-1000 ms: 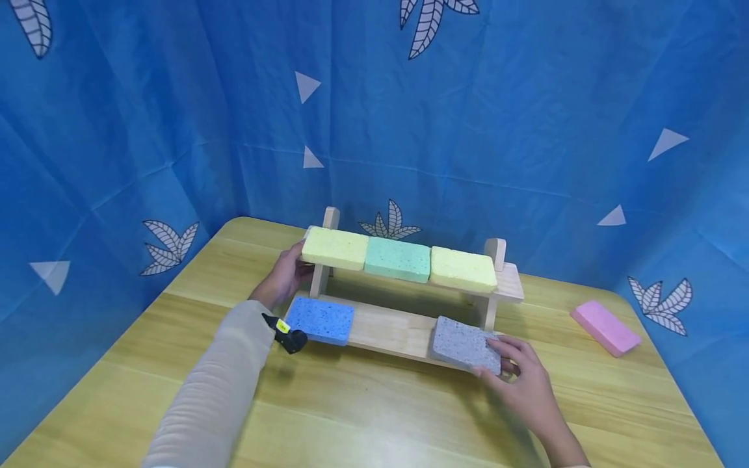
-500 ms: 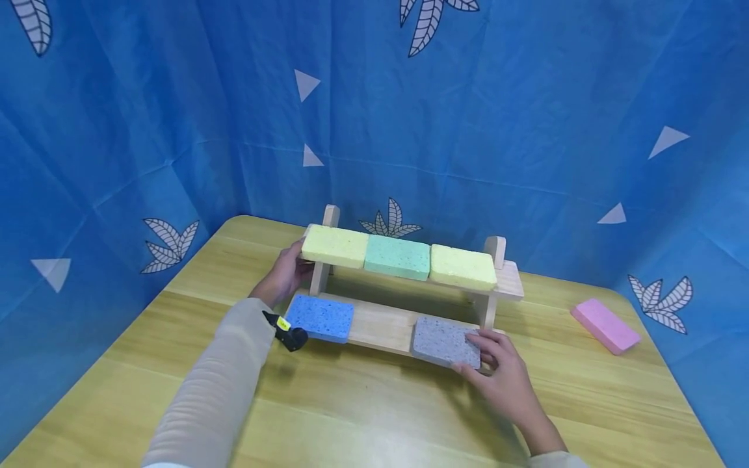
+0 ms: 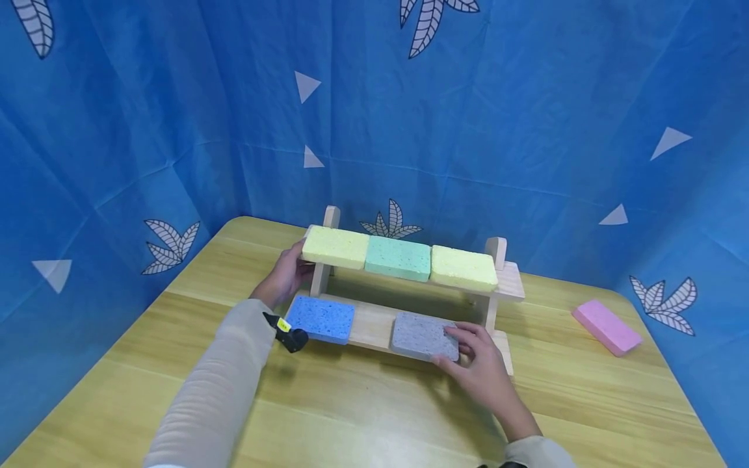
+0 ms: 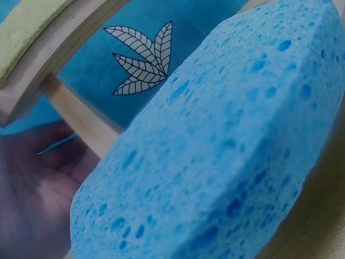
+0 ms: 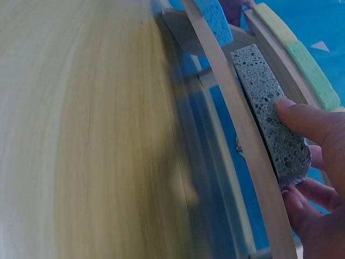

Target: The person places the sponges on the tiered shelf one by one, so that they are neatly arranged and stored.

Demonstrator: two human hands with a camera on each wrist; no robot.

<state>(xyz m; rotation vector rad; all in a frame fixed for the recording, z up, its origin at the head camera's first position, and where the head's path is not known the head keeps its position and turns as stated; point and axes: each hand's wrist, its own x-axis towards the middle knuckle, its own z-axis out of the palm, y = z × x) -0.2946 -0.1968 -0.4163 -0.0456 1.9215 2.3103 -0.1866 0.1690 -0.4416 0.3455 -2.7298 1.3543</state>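
A grey sponge (image 3: 425,335) lies on the lower shelf of a two-tier wooden rack (image 3: 374,327). My right hand (image 3: 476,364) grips its right end, thumb on the near side and fingers on the far side; the right wrist view shows the thumb against the sponge's face. My left hand (image 3: 285,276) holds the rack at its left end, by the upper shelf and upright, with fingers partly hidden behind. A blue sponge (image 3: 321,318) sits on the lower shelf's left end. Along the upper shelf are two yellow sponges (image 3: 336,247) with a green sponge (image 3: 398,257) between them.
A pink sponge (image 3: 607,327) lies apart on the wooden table (image 3: 363,416), right of the rack. Blue patterned cloth (image 3: 374,117) hangs behind and at both sides of the table. A small black device (image 3: 289,337) is strapped at the left wrist.
My right hand has moved left along the lower shelf with the grey sponge, nearer the blue one. The shelf's right end is now uncovered. The left hand stays in place.
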